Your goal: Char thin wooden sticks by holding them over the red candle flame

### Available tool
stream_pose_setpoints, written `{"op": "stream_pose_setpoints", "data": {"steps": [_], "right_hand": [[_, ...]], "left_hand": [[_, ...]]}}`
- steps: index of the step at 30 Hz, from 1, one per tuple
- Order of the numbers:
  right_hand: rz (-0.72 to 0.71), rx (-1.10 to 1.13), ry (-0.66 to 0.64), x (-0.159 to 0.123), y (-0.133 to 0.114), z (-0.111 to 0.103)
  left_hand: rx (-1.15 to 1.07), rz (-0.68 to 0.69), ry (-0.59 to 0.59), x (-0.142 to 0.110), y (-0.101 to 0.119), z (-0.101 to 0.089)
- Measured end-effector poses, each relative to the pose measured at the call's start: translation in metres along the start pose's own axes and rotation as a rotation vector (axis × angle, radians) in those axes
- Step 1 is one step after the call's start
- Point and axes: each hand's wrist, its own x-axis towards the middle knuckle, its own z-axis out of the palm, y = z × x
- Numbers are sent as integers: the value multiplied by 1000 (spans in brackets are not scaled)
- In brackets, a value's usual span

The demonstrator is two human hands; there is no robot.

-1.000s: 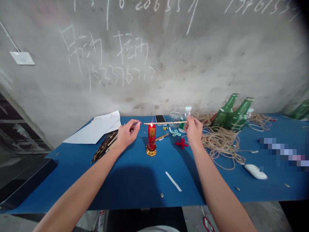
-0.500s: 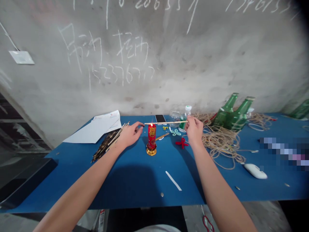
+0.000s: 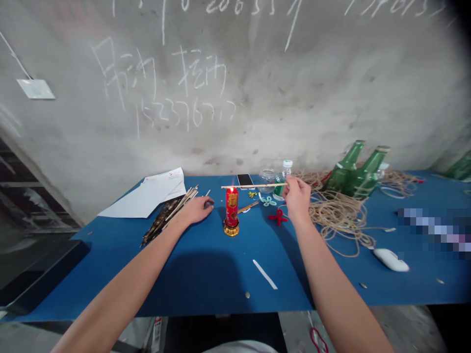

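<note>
My right hand (image 3: 298,197) pinches one end of a thin pale wooden stick (image 3: 257,186), held level. The stick's other end passes over a lit red candle (image 3: 231,207) with gold decoration, right at the flame. The candle stands upright in a gold base (image 3: 231,229). My left hand (image 3: 197,210) is low over the table, left of the candle, its fingers loosely curled with a gap and nothing visible in them. Beside and partly under it lies a bundle of sticks (image 3: 164,218), many of them darkened. A short pale stick end shows just beyond that hand.
On the blue table (image 3: 206,274) are white papers (image 3: 136,198), a phone (image 3: 245,181), a glass jar (image 3: 267,181), a red knotted ornament (image 3: 278,217), a tangle of cord (image 3: 340,220), green bottles (image 3: 362,171), a white computer mouse (image 3: 390,260) and a white strip (image 3: 265,274).
My left hand has come away from the stick's tip, moving left and down to the bundle. My right hand still holds the stick over the flame, almost unmoved.
</note>
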Motion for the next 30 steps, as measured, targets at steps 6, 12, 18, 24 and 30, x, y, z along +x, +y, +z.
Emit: {"op": "stream_pose_setpoints", "data": {"steps": [6, 12, 18, 24, 30], "right_hand": [[12, 24, 2, 0, -2, 1], [38, 27, 11, 0, -3, 0], [25, 21, 13, 0, -3, -1], [24, 37, 19, 1, -3, 0], [26, 58, 24, 1, -2, -1]], "left_hand": [[246, -217, 40, 0, -6, 0], [290, -442, -63, -2, -16, 3], [332, -502, -103, -2, -23, -4], [326, -450, -61, -1, -30, -15], [306, -410, -1, 1, -39, -17]]}}
